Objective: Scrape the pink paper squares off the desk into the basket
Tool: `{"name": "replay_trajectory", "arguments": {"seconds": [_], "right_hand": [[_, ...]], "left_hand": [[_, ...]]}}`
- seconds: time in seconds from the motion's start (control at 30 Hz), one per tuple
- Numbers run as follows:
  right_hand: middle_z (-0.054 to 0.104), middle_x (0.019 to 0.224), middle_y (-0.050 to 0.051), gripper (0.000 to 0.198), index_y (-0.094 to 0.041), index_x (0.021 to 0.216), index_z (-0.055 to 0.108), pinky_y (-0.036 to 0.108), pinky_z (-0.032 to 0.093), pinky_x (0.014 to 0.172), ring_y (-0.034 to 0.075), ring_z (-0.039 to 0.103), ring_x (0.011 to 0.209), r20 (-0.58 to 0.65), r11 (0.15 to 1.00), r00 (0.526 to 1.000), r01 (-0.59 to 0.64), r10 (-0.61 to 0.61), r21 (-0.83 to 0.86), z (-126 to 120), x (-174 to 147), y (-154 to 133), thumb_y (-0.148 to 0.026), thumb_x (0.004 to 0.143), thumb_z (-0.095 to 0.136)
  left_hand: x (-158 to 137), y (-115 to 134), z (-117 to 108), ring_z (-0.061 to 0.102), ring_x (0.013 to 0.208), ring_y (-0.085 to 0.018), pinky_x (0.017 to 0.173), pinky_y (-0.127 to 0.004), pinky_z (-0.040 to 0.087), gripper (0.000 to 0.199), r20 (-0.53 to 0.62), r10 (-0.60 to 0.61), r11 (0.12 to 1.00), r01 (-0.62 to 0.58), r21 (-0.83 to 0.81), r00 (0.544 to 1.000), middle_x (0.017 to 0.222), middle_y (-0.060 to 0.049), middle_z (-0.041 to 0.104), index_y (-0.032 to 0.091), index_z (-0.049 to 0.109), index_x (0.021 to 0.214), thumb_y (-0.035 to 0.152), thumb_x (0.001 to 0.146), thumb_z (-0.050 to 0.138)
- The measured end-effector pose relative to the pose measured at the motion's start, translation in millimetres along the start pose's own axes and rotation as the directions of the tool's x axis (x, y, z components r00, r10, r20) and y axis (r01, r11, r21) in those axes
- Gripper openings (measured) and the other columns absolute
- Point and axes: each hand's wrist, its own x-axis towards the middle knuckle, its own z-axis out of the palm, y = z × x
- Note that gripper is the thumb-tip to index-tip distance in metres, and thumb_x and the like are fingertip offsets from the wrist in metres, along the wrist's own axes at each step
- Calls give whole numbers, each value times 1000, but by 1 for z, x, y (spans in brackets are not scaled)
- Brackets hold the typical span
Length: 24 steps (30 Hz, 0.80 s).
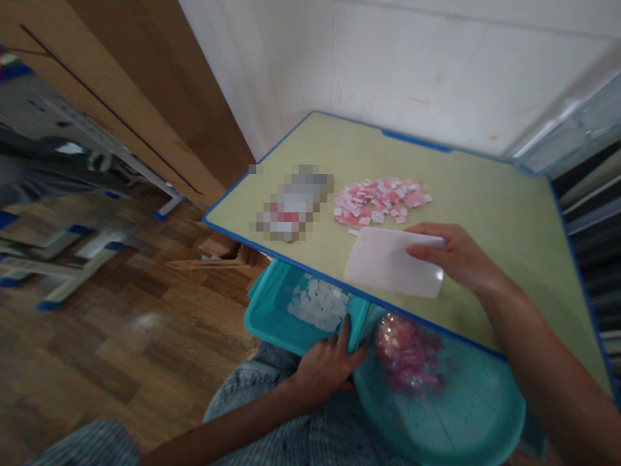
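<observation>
My right hand [458, 255] pinches the right end of a white plastic scraper [383, 262], a flat sheet with rounded corners, low over the table near its front edge. Just beyond the scraper, a loose heap of small pink and white square pieces [376, 199] lies on the table. My left hand [323, 370] grips the near right rim of a turquoise bin [274, 338], one finger stretched along it. Inside the bin are many small white pieces [320, 307]. The bin sits above my lap, against the table's front edge.
The pale yellow table [485, 207] has a blue edge. A pixelated object [295, 206] lies on its left. Below the front edge stands a round turquoise basin [436, 427] holding a clear bag of pink stuff [412, 356]. A white wall [388, 65] closes the back; cardboard [160, 84] stands left.
</observation>
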Motion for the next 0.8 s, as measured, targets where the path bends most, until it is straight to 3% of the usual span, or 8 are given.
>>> {"name": "replay_trajectory", "arguments": {"seconds": [0.1, 0.23, 0.3, 0.43, 0.53, 0.63, 0.8], "right_hand": [[66, 74, 2, 27, -20, 86, 68, 23, 42, 48, 15, 58, 58, -16, 999, 999, 32, -31, 33, 0, 1, 2, -38, 66, 66], [68, 82, 3, 24, -24, 85, 68, 26, 43, 50, 16, 59, 62, -331, 997, 941, 78, -66, 24, -5, 6, 5, -40, 68, 64], [68, 88, 4, 25, -25, 88, 68, 29, 45, 55, 20, 61, 70, -397, 994, 912, 81, -101, -67, -7, 9, 3, -41, 69, 63], [68, 92, 4, 23, -25, 85, 69, 35, 47, 67, 24, 62, 82, -349, 965, 915, 125, -201, -230, -7, 10, -5, -41, 70, 62], [69, 91, 4, 22, -26, 85, 69, 34, 47, 63, 24, 62, 79, -282, 966, 939, 139, -199, -218, -7, 8, -10, -41, 70, 62], [69, 91, 4, 23, -26, 87, 68, 33, 46, 59, 23, 63, 75, -310, 977, 936, 116, -167, -177, -5, 6, -10, -41, 72, 61], [69, 92, 4, 20, -25, 86, 69, 34, 48, 70, 23, 62, 83, -321, 964, 921, 154, -219, -217, 5, 10, -9, -36, 72, 61]], "left_hand": [[-1, 0, 0, 59, 91, -29, 69, -38, 50, 81, 1, -1, 1000, 1, 3, 1000, 136, -27, 29, 27, 25, 132, 54, 65, 64], [-1, 1, 0, 57, 94, -29, 71, -38, 49, 83, 14, -7, 1000, 7, 5, 1000, 137, -26, 28, 28, 23, 133, 52, 65, 65], [-1, 1, 1, 57, 95, -29, 71, -39, 49, 82, 22, -12, 1000, 12, 4, 1000, 138, -26, 26, 28, 23, 133, 52, 66, 64], [0, 1, 2, 56, 96, -30, 71, -40, 49, 77, 31, -17, 1000, 17, 3, 999, 139, -25, 24, 28, 25, 132, 53, 69, 62], [0, 1, 2, 56, 97, -30, 71, -40, 49, 80, 28, -17, 1000, 17, 2, 999, 139, -25, 25, 28, 26, 132, 53, 66, 64], [0, 1, 3, 56, 97, -30, 71, -40, 49, 80, 19, -21, 1000, 21, -1, 1000, 139, -24, 25, 29, 26, 132, 52, 66, 64], [0, 1, 4, 57, 96, -31, 70, -41, 49, 82, 10, -26, 1000, 26, -4, 1000, 139, -24, 25, 29, 28, 132, 51, 63, 67]]}}
